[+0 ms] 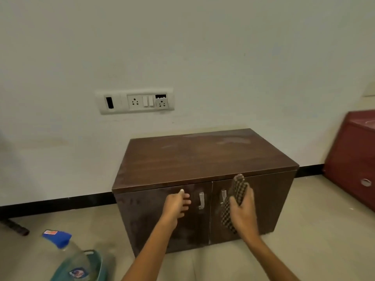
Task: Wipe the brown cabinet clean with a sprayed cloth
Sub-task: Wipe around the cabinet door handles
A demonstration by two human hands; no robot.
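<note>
The low brown cabinet (203, 159) stands against the wall, with two front doors and two metal handles (201, 200). Dusty smears show on its top toward the back right. My right hand (242, 211) grips a brown checkered cloth (236, 191) held against the upper part of the right door, near the top's front edge. My left hand (176, 205) rests flat on the left door, fingers spread, just left of its handle, holding nothing.
A large water jug with a blue cap (58, 238) lies on the floor at lower left. A red cabinet (353, 163) stands at the right. A socket panel (135, 101) sits on the wall above. A dark rod (16, 228) lies at the far left.
</note>
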